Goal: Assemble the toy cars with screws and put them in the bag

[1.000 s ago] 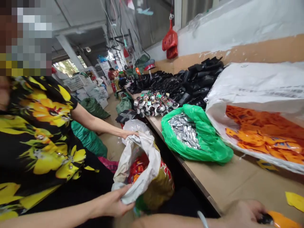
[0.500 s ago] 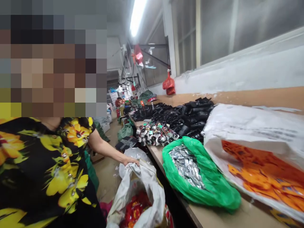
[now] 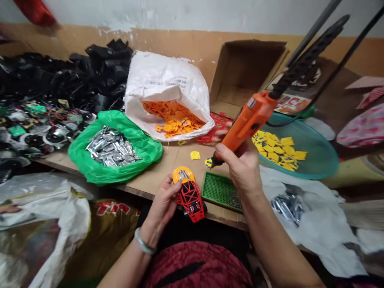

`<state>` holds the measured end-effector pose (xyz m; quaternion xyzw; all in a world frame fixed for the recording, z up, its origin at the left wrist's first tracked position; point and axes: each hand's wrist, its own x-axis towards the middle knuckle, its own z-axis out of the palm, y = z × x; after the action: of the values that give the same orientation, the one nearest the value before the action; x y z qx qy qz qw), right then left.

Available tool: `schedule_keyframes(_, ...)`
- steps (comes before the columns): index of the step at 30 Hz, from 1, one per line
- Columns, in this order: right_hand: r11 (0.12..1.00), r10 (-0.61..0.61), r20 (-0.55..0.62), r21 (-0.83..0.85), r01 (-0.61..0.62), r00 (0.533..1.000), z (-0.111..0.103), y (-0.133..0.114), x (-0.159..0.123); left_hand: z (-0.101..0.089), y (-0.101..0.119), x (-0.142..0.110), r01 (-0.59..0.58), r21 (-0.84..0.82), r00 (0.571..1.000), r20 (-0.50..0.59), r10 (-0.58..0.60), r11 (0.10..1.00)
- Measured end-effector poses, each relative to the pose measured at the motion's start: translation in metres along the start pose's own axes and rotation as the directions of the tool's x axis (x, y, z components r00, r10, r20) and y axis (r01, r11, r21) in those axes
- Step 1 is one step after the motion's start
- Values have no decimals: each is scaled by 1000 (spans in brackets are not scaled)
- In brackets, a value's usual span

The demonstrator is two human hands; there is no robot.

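My left hand (image 3: 163,200) is closed around a toy car (image 3: 191,196) with a red cage-like frame and a yellow-orange front panel, held just off the bench's front edge. An orange electric screwdriver (image 3: 249,120) is gripped in my right hand (image 3: 244,170), its tip pointing down and left, apart from the car. Under the tip area lies a green mesh-bottomed tray (image 3: 217,186), with small metal screws (image 3: 235,199) at its right end. Small yellow pieces (image 3: 195,155) rest on the bench behind the car.
A green bag (image 3: 81,150) of silvery metal strips and a white sack (image 3: 168,76) of orange parts stand behind. At right is a teal basin (image 3: 327,160) with yellow pieces. Black parts (image 3: 111,64) are heaped far left; an open sack (image 3: 75,208) stands below left, another person's hand (image 3: 10,208) at it.
The view has swung right and down, from a person holding a sack to the bench before me. Both my hands, the toy car and the screwdriver are now in sight.
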<state>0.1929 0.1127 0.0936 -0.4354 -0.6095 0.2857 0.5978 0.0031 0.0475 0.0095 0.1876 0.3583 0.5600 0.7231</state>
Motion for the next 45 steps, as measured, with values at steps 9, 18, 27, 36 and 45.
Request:
schedule_keyframes(9, 961, 39, 196, -277, 17, 980, 13, 3, -94, 3, 8, 1, -58, -87, 997, -57, 53, 995)
schedule_keyframes(18, 969, 19, 290, -241, 53, 957, 42, 19, -104, 11, 12, 1, -128, -66, 989, -85, 122, 990)
schedule_keyframes(27, 985, 105, 372, -169, -44, 922, 26, 23, -88, 20, 4, 4, -145, 133, 975, -149, 165, 980)
schedule_keyframes(36, 960, 271, 268, 1, -281, 925, -34, 45, 22, 4, 10, 24, -78, 173, 996, -37, 85, 982)
schedule_keyframes(45, 914, 216, 422, -406, -30, 881, -1, 68, 29, -6, 10, 29, -50, 162, 995, -80, 63, 985)
